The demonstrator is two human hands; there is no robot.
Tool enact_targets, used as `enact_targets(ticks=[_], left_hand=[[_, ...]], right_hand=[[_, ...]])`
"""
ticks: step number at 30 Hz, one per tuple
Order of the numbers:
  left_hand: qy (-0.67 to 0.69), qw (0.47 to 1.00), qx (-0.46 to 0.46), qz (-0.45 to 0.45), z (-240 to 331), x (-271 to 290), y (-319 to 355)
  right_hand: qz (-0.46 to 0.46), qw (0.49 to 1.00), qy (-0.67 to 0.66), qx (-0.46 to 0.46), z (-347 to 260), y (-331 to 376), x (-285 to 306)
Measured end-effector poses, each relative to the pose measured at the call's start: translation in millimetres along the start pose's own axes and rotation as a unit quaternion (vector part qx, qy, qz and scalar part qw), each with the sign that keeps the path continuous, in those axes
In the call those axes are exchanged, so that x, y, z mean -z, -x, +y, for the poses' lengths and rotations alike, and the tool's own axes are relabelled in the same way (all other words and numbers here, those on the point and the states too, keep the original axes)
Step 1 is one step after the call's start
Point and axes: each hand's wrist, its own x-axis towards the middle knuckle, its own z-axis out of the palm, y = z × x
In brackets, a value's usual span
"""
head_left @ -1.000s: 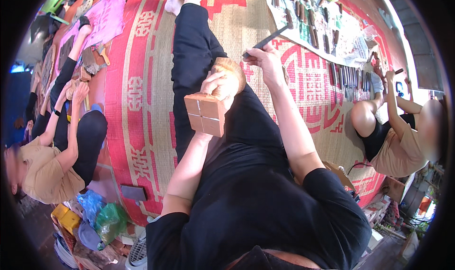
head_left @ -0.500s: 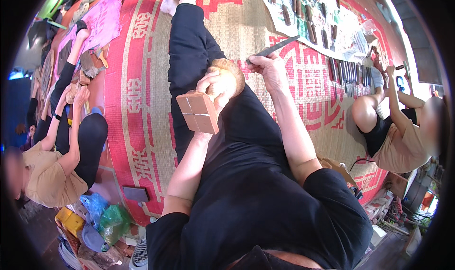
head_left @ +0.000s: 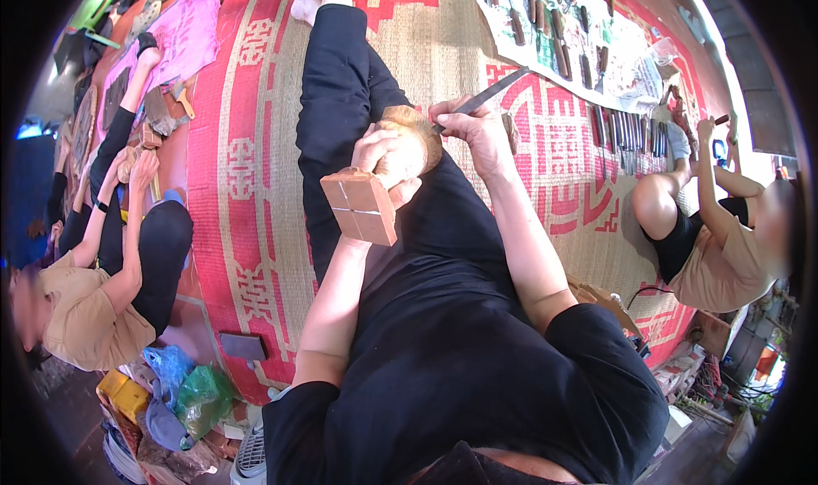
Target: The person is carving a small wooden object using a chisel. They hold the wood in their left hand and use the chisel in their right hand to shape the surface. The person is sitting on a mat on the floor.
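Right-hand grip: the right hand (head_left: 474,134) pinches a dark flat tool (head_left: 498,92), just right of the wooden piece (head_left: 361,209).
Tool: slants up and away from the piece; can't tell whether its near tip touches.
Left-hand grip: the left hand (head_left: 379,157) is clamped round the piece's middle.
Wooden piece: above the legs, long axis from square base outward to rounded end, which the right hand is nearer.
Handled tools (head_left: 587,70): beyond the piece, rightward.
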Motion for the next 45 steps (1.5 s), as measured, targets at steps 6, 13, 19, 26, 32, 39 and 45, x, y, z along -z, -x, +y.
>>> enact_targets(ticks=[6, 13, 19, 26, 32, 39, 45], left_hand=[[0.045, 0.997, 0.052, 0.041, 5, -5, 0], [0.021, 0.998, 0.033, 0.048, 4, -8, 2], [0.029, 0.997, 0.055, 0.056, 4, -11, 4], [0.023, 0.996, 0.063, 0.060, 6, -9, 1], [0.014, 0.996, 0.062, 0.059, 6, -8, 5], [-0.027, 0.998, 0.038, 0.046, -2, -7, 4], [0.004, 0.997, 0.036, 0.065, 3, -10, 3]], right_hand=[[-0.003, 1.000, 0.022, -0.006, 5, 3, -11], [0.001, 0.999, 0.032, 0.016, 10, 4, -15], [0.067, 0.997, 0.027, -0.013, 11, -10, 0], [0.018, 0.999, 0.027, 0.000, 3, -5, -10], [0.047, 0.999, 0.011, -0.018, 8, -17, -11], [0.000, 1.000, 0.026, -0.017, -3, -16, -11], [0.020, 0.997, 0.065, -0.021, 5, -31, -6]])
